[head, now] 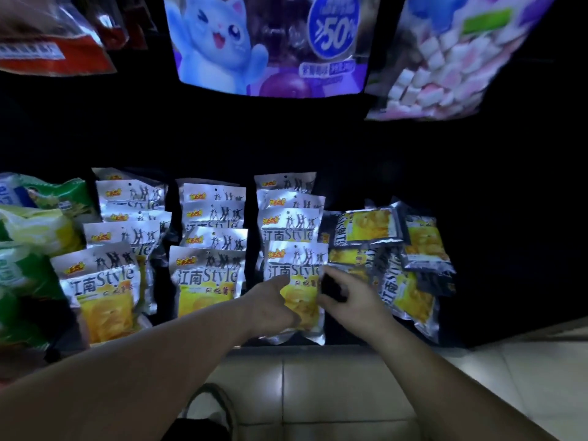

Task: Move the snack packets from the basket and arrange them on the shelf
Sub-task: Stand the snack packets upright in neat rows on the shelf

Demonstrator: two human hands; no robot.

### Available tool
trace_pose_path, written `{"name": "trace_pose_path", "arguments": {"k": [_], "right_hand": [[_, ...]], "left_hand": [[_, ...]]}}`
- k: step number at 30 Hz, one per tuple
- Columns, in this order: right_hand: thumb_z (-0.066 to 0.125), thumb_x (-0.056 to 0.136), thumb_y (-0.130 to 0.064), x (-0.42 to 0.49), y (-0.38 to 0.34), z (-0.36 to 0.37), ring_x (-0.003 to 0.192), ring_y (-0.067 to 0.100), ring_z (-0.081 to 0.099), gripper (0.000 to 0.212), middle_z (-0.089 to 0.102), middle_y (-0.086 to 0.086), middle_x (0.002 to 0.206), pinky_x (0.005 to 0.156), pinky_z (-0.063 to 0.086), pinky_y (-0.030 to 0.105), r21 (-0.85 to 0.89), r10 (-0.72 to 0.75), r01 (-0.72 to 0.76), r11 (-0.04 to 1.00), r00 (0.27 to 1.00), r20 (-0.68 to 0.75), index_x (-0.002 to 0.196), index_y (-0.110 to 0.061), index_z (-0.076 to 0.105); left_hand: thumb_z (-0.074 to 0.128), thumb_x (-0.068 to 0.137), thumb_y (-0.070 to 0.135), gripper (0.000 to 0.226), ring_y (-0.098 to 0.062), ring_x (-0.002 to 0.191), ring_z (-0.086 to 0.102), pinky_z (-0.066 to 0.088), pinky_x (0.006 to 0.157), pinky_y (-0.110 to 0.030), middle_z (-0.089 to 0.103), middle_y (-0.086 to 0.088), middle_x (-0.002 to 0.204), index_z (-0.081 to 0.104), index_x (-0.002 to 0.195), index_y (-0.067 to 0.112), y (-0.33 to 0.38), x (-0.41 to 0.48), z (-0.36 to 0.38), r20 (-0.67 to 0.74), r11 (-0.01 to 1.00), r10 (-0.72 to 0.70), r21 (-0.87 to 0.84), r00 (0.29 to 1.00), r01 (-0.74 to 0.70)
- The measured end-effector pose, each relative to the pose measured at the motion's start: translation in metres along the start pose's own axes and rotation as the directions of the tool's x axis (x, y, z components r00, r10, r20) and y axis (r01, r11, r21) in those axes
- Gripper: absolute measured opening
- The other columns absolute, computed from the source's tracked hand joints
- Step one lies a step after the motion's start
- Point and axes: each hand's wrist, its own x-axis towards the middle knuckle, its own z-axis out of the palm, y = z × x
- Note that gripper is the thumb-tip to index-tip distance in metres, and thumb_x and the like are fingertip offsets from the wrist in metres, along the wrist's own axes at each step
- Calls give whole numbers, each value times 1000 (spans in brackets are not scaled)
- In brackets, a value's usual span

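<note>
Both hands on one chip packet (297, 265)
My left hand (273, 302) is pinching its left edge, right hand (350, 302) is curling at the other, grip unclear; it's standing just left of the loose pile (410, 243).

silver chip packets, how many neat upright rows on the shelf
3: left row, middle row, right row; a loose pile lies to their right. Packets behind may be hidden.

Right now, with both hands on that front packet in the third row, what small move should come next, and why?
Probably stand the front packet straight and release it: the left hand and right hand hold its edges, and a loose pile lies flat to its right, not yet lined up.
</note>
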Motion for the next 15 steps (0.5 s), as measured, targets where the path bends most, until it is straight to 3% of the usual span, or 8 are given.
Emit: {"name": "trace_pose_path", "arguments": {"k": [2,3,6,9,12,14,15], "right_hand": [[73,91,-39,-10,-16,-27,105,1,62,46,62,-24,111,86,50,19,-26,47,-45,999,997,54,135,-37,61],[73,91,-42,-14,-24,-40,103,4,63,45,60,-24,106,84,48,21,-54,77,-73,996,995,70,134,-36,63],[70,86,-58,-14,-32,-70,108,14,64,52,62,-8,115,95,52,34,-109,165,-156,982,984,73,133,-38,62],[63,87,-65,-2,-24,-92,101,12,69,51,74,-1,112,98,53,39,-27,209,-207,978,975,76,127,-33,66],[57,92,-66,12,1,-109,105,11,64,40,72,-9,108,100,49,40,-10,216,-216,976,975,55,110,-34,70],[56,94,-64,21,26,-116,111,14,58,39,62,-10,118,97,45,36,-41,256,-255,966,966,40,112,-31,69],[55,95,-63,27,39,-119,114,16,58,43,60,-8,122,97,45,36,-54,272,-270,961,962,27,117,-29,68]], "left_hand": [[73,89,19,93,-22,118,61,55,99,-34,50,-10,151,17,163,25,15,-5,5,3,999,32,-23,999,-32],[73,89,19,91,-21,116,62,55,98,-34,54,-9,146,19,162,24,24,-7,8,11,998,57,-21,998,-57],[71,88,19,66,-23,105,68,58,92,-39,67,-6,118,42,147,21,49,-11,20,31,992,129,-22,991,-128],[71,86,25,52,-13,65,60,51,60,-26,67,-5,83,49,133,20,71,-5,32,50,976,198,-98,979,-193],[68,81,37,68,-8,51,54,43,51,-23,69,-5,83,46,144,27,82,17,47,-13,970,180,-162,984,-180],[65,91,35,61,-8,54,55,43,51,-20,68,1,79,43,148,29,88,35,58,-71,969,180,-158,981,-189],[63,96,35,60,-8,61,58,44,55,-18,70,2,89,41,151,28,94,42,62,-90,973,184,-126,979,-194]]}}
